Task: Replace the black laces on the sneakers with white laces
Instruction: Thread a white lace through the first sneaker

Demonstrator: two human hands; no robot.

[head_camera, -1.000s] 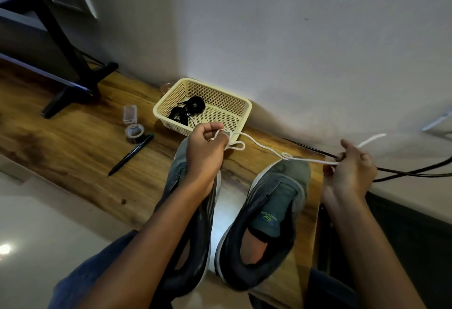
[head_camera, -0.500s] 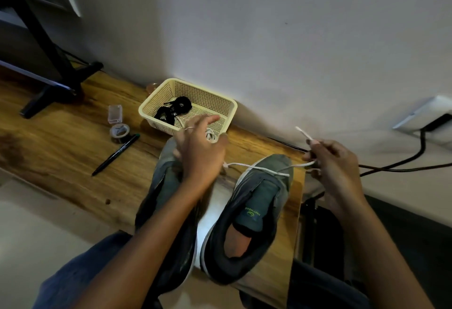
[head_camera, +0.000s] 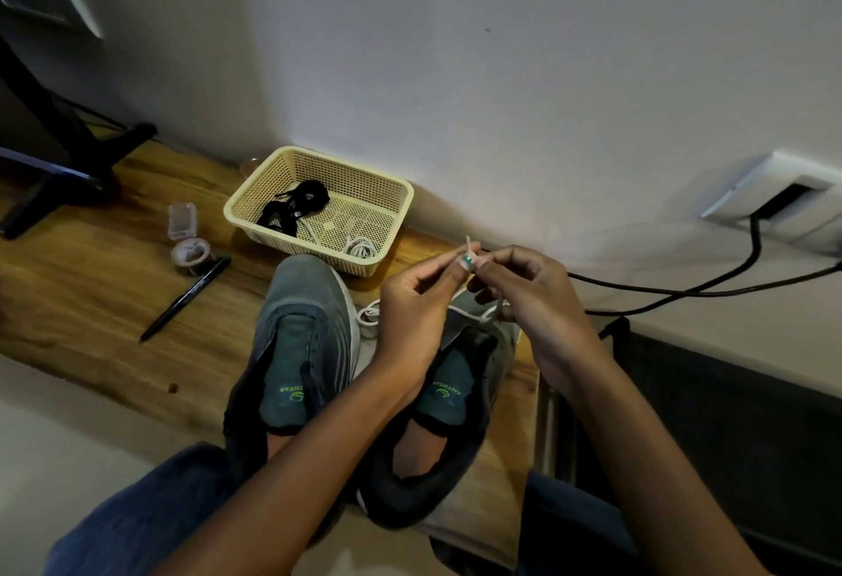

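Two grey-green sneakers stand side by side on the wooden table, toes toward the wall: the left sneaker (head_camera: 298, 338) and the right sneaker (head_camera: 449, 397), both without laces in their eyelets. My left hand (head_camera: 417, 306) and my right hand (head_camera: 528, 297) meet above the right sneaker's toe, and each pinches the white lace (head_camera: 474, 313) near its ends. The rest of the lace droops in loops down to the shoe. The beige basket (head_camera: 255, 197) behind the shoes holds the bundled black laces (head_camera: 296, 206) and another coiled white lace (head_camera: 360, 249).
A black pen (head_camera: 184, 299), a tape roll (head_camera: 191, 252) and a small clear box (head_camera: 182, 220) lie left of the basket. A monitor stand (head_camera: 59, 165) occupies the far left. Black cables (head_camera: 683, 290) run from a wall socket (head_camera: 774, 197) on the right. The table's right edge is beside the right sneaker.
My hands were spread apart with the white lace stretched between them; they have come together above the right sneaker, and the lace now hangs slack. The camera has also moved closer.
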